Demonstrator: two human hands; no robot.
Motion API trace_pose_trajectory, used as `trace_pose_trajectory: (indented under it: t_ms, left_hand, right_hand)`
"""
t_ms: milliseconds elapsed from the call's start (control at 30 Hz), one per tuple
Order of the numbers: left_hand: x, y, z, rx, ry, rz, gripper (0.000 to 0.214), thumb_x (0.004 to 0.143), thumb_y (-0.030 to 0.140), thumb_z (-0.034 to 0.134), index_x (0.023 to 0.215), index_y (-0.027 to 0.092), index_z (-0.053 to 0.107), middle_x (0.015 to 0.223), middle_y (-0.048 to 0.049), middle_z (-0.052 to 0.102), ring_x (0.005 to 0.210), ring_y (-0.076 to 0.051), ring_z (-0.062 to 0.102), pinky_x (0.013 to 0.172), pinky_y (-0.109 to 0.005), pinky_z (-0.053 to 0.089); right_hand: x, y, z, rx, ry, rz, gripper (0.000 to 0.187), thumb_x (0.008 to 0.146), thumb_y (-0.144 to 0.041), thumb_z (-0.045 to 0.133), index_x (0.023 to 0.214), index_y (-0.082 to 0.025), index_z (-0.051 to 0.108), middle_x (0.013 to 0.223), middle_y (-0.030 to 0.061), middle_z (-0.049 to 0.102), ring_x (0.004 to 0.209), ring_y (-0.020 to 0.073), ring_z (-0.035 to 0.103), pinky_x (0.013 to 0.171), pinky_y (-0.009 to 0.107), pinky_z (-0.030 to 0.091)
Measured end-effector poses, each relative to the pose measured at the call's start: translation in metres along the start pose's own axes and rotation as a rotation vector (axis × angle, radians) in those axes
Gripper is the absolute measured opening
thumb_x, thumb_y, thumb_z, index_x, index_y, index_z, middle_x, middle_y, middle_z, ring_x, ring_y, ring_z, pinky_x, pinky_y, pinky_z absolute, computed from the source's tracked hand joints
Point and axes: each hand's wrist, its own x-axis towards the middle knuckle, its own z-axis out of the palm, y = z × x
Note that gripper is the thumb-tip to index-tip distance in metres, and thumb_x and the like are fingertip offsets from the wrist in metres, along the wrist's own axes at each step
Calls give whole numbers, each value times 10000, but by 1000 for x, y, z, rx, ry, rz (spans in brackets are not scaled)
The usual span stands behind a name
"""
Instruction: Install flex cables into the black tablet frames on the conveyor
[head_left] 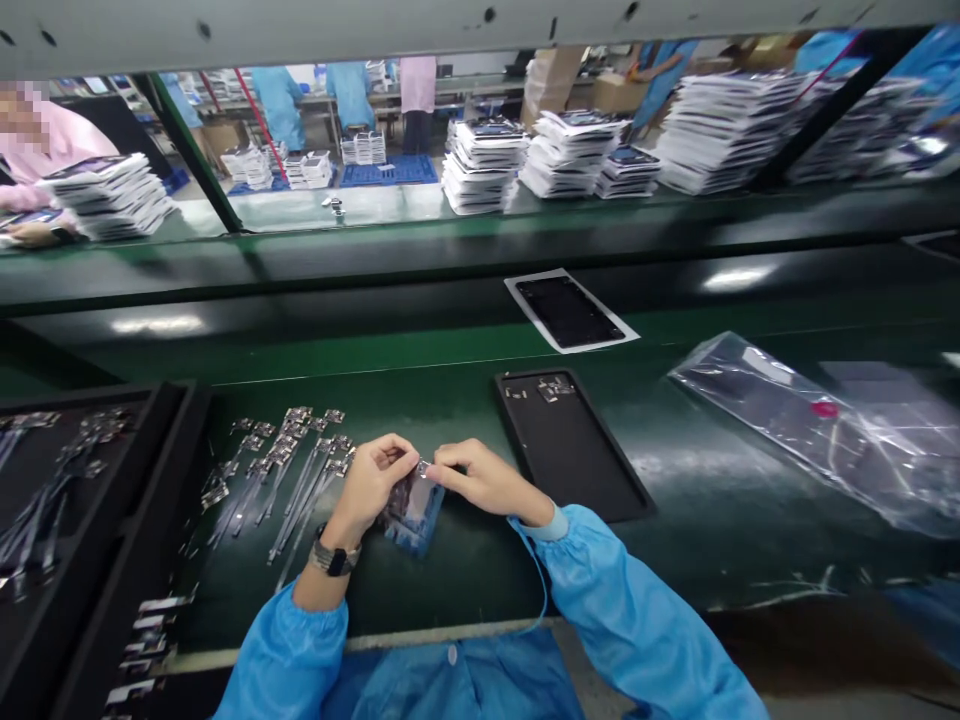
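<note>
We are holding a small silvery-blue plastic packet at the centre of our clock, just above the bench or resting on it; we cannot tell which. Our left hand is pinching its top edge, thumb against finger, and our right hand is pinching the same edge from three o'clock. Something tiny and shiny is showing between the fingertips. We are judging the packet light, limp and slippery, with perhaps fragile contents, so we are favouring a fingertip hold on the rim.

The dark green surface is reflecting the lamps. Ribbon-tailed boards are lying at ten o'clock, a foam tray is standing at nine, a flat black tray at two, a black panel at one and a clear bag at three. Beyond, paper-layered stacks are rising towards twelve, and blue-clad co-workers are standing towards eleven.
</note>
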Motion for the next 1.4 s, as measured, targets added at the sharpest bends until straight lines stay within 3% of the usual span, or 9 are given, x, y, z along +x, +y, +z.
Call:
trace_pose_trajectory:
  t_ms: [100, 267, 767, 933, 1100, 1267, 1400]
  left_hand:
    - [-1, -1, 2, -12, -69, -36, 337, 666, 445, 817, 733, 140, 690, 652, -15, 645, 602, -118, 551, 597, -228, 419]
    - [0, -1, 1, 31, -178, -8, 317, 628, 419, 842, 626, 136, 700, 662, -51, 680, 645, -154, 588, 650, -268, 459]
    - [0, -1, -6, 173, -85, 12, 204, 673, 344, 785, 650, 144, 748, 645, -64, 723, 596, -171, 618, 592, -270, 463]
    - [1, -1, -4, 216, -29, 0, 176, 665, 313, 778, 628, 145, 741, 633, -62, 719, 592, -169, 615, 582, -266, 459]
    - [0, -2, 0, 113, -39, -45, 260, 609, 372, 834, 635, 133, 737, 618, -53, 704, 572, -153, 593, 569, -258, 451]
    - [1, -5, -1, -80, 44, -90, 326, 593, 415, 843, 712, 129, 743, 653, -41, 707, 580, -131, 589, 599, -250, 462]
    - [2, -4, -5, -51, 105, -67, 299, 588, 399, 844, 661, 134, 725, 618, -31, 687, 561, -128, 579, 582, -246, 457]
  right_hand:
    - [0, 1, 4, -41, 43, -13, 602, 947, -608, 454, 535, -193, 308, 538, -51, 283, 551, 99, 297, 556, 270, 241]
    - [-1, 3, 0, 16, -137, 16, 600, 935, -620, 454, 541, -197, 293, 546, -58, 241, 525, 87, 245, 514, 265, 210]
    - [1, 4, 1, -10, -35, 70, 641, 861, -695, 517, 521, -205, 282, 528, -57, 251, 530, 96, 258, 516, 267, 213]
    - [2, 8, 2, -28, -77, 64, 632, 860, -694, 518, 532, -206, 286, 528, -59, 259, 532, 95, 265, 521, 265, 214]
    - [2, 6, 1, -46, -97, 44, 612, 893, -667, 489, 543, -199, 306, 550, -55, 253, 540, 95, 261, 527, 270, 204]
    - [0, 5, -3, -6, 130, 71, 606, 920, -663, 429, 548, -200, 310, 566, -36, 296, 553, 102, 293, 538, 271, 237]
    - [-1, 7, -1, -18, -74, 67, 609, 912, -663, 437, 547, -194, 307, 559, -40, 266, 531, 91, 266, 519, 267, 213]
